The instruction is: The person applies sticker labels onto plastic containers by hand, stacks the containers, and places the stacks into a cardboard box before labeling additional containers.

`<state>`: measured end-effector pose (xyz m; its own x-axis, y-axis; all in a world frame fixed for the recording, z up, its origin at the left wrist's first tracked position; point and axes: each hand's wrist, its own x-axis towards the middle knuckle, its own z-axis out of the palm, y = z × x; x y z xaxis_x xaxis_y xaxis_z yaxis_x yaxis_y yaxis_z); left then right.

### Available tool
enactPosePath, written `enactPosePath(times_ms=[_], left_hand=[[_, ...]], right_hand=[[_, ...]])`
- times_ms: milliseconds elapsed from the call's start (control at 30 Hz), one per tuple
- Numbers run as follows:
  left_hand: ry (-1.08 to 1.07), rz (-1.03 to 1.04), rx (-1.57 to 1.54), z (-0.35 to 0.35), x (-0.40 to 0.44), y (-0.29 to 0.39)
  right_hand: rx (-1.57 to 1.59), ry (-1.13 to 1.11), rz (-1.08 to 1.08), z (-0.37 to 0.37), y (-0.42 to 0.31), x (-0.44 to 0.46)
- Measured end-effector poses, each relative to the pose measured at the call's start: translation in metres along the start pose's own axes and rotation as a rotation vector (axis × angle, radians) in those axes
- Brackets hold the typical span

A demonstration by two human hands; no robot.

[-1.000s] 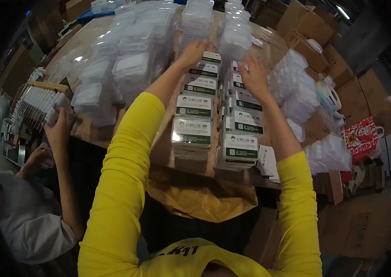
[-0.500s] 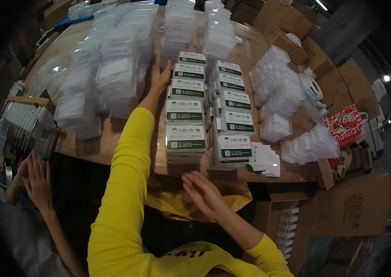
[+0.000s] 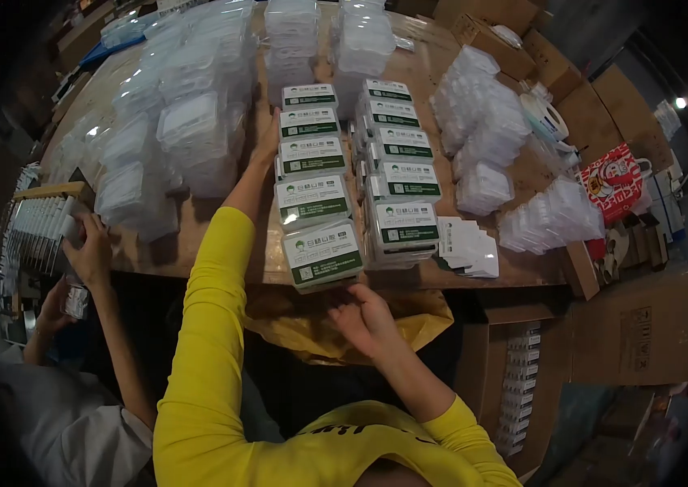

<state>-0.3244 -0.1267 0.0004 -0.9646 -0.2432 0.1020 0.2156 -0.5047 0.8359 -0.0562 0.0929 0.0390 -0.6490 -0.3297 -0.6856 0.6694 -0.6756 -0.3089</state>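
Two rows of stacked clear plastic cases with green-and-white printed cards run away from me on the table. Along the far left side of the left row [image 3: 311, 192] lies my left hand [image 3: 266, 134], flat against the stacks, its fingers partly hidden. My right hand [image 3: 367, 321] is at the front of that row, below the nearest stack [image 3: 322, 254]. Its fingers are loosely bent and apart, the upper one at the stack's lower edge. That stack sits slightly askew at the table edge. The right row [image 3: 406, 180] stands alongside, untouched by either hand.
Clear empty cases [image 3: 198, 122] are piled at left and back, with more [image 3: 486, 122] at right. Loose printed cards [image 3: 468, 247] lie by the right row. A yellow bag [image 3: 409, 325] hangs below the table edge. A co-worker's hands [image 3: 88, 252] work at far left.
My right hand has come up to the nearest stack's front edge. The left row has shifted, its front stack now turned slightly. The co-worker's hands have separated, one reaching toward the white rack.
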Motion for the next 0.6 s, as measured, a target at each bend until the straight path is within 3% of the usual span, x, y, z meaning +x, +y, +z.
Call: enactPosePath(times_ms=[67, 233, 400, 433, 600], left_hand=[[-0.065, -0.044, -0.002, 0.003, -0.018, 0.009], [-0.147, -0.130, -0.008, 0.010, -0.053, 0.019], [-0.067, -0.233, 0.000, 0.026, -0.093, 0.047], [-0.115, -0.178, 0.106, 0.002, -0.075, 0.029], [-0.040, -0.218, 0.048, -0.008, -0.092, 0.026]], right_hand=[[0.008, -0.071, -0.045, -0.003, 0.000, -0.004], [-0.048, -0.010, -0.063, -0.009, -0.006, -0.012], [-0.034, -0.099, -0.066, -0.015, -0.012, -0.018], [-0.051, -0.116, -0.064, -0.014, -0.014, -0.023], [0.012, -0.186, -0.025, -0.027, -0.025, -0.029]])
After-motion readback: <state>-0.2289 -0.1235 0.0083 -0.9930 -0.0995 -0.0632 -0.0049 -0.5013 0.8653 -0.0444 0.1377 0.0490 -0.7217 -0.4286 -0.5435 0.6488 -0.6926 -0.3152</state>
